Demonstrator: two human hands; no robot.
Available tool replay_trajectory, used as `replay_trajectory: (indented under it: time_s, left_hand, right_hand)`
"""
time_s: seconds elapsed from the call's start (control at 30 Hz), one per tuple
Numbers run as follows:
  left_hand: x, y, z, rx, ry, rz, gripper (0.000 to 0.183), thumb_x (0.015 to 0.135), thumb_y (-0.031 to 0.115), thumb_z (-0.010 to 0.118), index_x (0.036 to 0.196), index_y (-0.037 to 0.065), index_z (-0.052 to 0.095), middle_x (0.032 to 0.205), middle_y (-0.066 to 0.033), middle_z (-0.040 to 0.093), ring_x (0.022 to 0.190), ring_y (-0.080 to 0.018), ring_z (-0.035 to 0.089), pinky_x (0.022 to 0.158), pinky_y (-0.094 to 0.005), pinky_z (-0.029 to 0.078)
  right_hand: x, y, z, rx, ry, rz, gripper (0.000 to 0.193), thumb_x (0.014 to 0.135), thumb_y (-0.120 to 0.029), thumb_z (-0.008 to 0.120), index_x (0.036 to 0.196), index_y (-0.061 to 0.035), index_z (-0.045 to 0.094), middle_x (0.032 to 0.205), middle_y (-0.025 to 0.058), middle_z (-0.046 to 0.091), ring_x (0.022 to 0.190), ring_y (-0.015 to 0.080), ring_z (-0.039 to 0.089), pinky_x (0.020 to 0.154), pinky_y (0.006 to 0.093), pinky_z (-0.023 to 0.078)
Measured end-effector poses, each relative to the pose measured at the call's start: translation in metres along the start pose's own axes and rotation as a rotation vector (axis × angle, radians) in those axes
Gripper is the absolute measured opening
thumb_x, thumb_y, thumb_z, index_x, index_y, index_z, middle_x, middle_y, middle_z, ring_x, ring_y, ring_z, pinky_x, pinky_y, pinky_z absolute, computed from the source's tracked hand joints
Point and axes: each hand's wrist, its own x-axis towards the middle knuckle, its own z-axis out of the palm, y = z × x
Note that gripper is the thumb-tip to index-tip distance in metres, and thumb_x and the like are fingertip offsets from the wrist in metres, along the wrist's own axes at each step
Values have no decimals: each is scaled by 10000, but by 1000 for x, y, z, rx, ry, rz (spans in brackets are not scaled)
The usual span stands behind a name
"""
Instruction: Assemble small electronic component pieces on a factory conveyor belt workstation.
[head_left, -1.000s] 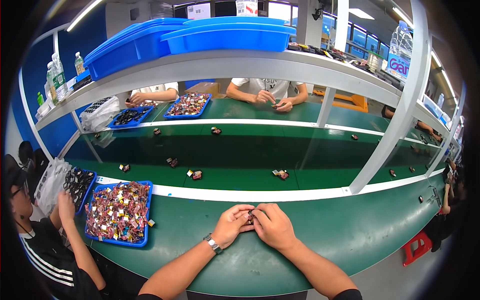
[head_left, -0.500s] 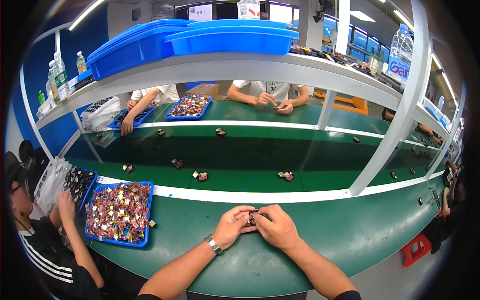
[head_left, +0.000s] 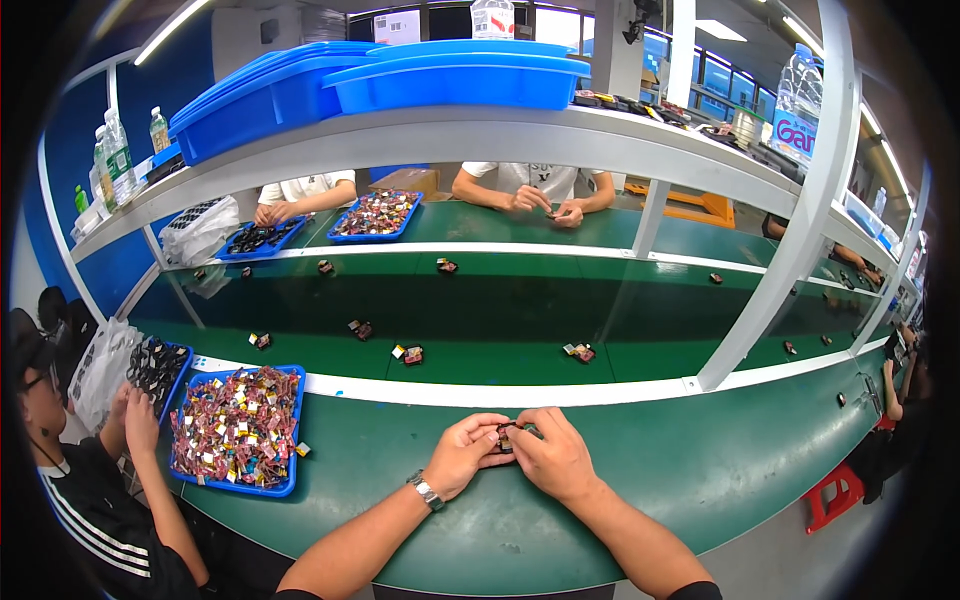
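Both my hands meet above the green worktop [head_left: 640, 470]. My left hand [head_left: 468, 452] is closed round a small dark casing with reddish parts inside [head_left: 506, 438]. Pinched fingers of my right hand [head_left: 553, 452] press at the top of the same casing and cover much of it. Whether they also hold a separate small part cannot be made out. To the left stands a blue tray [head_left: 292, 478] heaped with small reddish circuit boards with wires and white and yellow pieces [head_left: 235, 425].
Beyond a white rail, a green belt [head_left: 480, 365] carries several small assemblies [head_left: 408, 354]. A white-framed shelf with blue bins [head_left: 455, 80] spans overhead. At left a person [head_left: 100, 500] reaches over a tray of black parts [head_left: 158, 370]. Other people sit opposite; a red stool [head_left: 832, 495] stands right.
Assemblies on the belt have shifted slightly right. My hands stay in place, with small finger movements at the casing. The far-left co-worker's hand has drawn back from the belt to a tray.
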Motion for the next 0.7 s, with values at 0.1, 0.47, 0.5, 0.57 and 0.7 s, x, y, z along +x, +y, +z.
replay_trajectory:
  time_s: [0.1,0.47,0.5,0.57,0.7]
  left_hand:
    - [1,-1,-2,-4,-6,14,249,994,70,493,1233,1,512,1195,-101,616,1080,-187,616,927,-385,549]
    - [0,-3,3,61,76,96,252,958,51,562,1193,-36,536,1118,-131,637,982,-181,651,814,-314,588]
    - [0,-4,3,94,85,103,248,959,48,559,1191,-36,538,1112,-130,642,972,-179,653,799,-304,588]
    - [0,-6,3,128,87,111,244,960,45,557,1190,-35,539,1105,-128,646,962,-177,655,784,-295,588]
    - [0,-6,6,192,76,132,246,964,32,548,1201,-33,537,1114,-129,642,975,-170,648,782,-290,583]
  right_hand:
    - [0,-2,1,-32,7,16,191,696,7,733,867,-46,666,908,56,592,817,237,588,667,334,505]
    - [-2,-9,1,206,2,277,213,737,-40,723,940,-38,660,973,87,618,884,258,625,739,341,527]
    - [-2,-9,1,207,2,277,213,737,-40,723,940,-38,660,973,87,618,884,258,625,739,341,527]
    - [-4,-6,3,385,-12,360,184,791,-50,711,965,-16,662,963,106,632,829,251,655,715,326,544]
    - [-9,-4,10,454,37,431,166,826,-41,690,988,-11,669,938,107,645,750,220,671,668,303,554]
